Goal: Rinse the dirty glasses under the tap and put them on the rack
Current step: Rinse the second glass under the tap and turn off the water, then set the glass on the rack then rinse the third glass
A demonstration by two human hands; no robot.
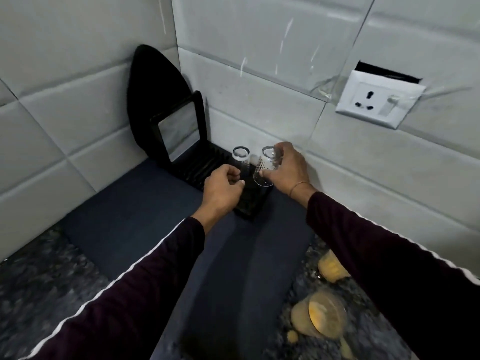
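Note:
A black slatted rack [197, 168] sits in the wall corner on a dark blue mat [145, 216]. Two clear glasses stand upside down on it. The left glass [241, 158] stands free, just beyond my left hand [223, 189], whose fingers are curled and hold nothing. My right hand [285, 168] grips the right patterned glass [267, 167], which is tilted over the rack's near end. Two dirty glasses with yellow residue stand on the counter at the lower right, one nearer [320, 317] and one farther [332, 267].
A black oval board [153, 84] and a black-framed tray [179, 128] lean against the tiled corner behind the rack. A white wall socket [376, 102] is on the right wall. The speckled granite counter [39, 289] surrounds the mat, with yellow spills [293, 336] near the dirty glasses.

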